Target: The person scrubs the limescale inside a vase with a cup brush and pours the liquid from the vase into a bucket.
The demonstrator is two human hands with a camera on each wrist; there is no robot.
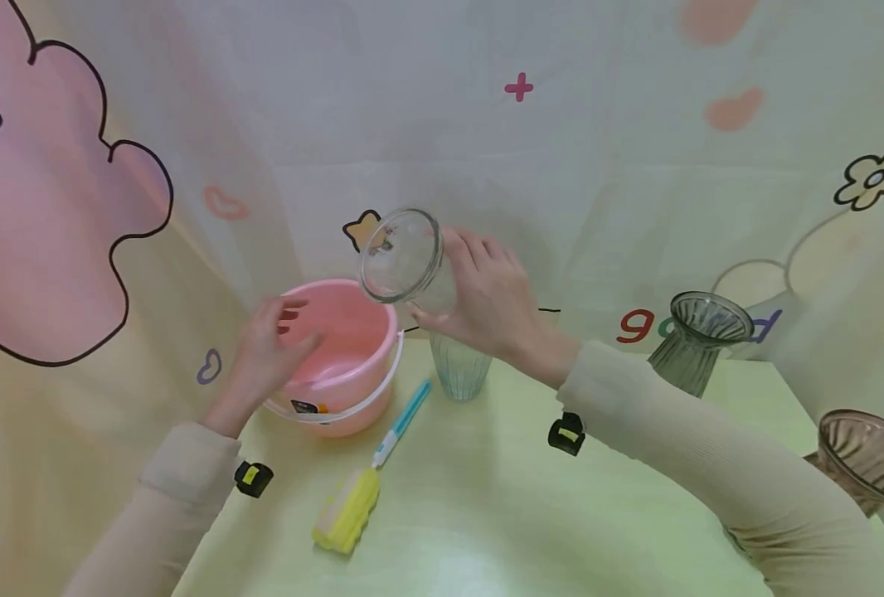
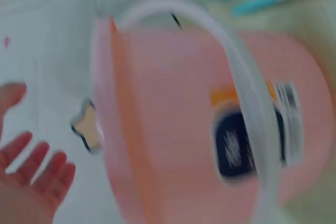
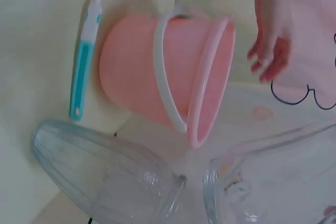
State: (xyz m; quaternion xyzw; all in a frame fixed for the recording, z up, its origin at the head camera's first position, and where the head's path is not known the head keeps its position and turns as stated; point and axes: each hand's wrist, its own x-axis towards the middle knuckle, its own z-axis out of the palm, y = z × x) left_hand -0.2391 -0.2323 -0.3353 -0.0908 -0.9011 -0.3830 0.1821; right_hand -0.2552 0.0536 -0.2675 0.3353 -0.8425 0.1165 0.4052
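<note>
right hand point(image 1: 490, 294) gripping glass point(image 1: 405, 257), above bucket point(image 1: 337, 352)

Clear glass jar point(image 1: 405, 257) was held tipped on its side above the table, mouth toward 9 o'clock, over the pink bucket's point(image 1: 337, 356) far rim. Bucket stood upright, white handle down, at 10 o'clock.

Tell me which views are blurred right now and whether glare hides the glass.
Head view: sharp, soft even light, the clear glass in the right hand readable, no harsh glare. Left wrist view: heavy motion blur smears the pink bucket and its label. Right wrist view: mildly soft, glass at the bottom edge partly cropped.
</note>
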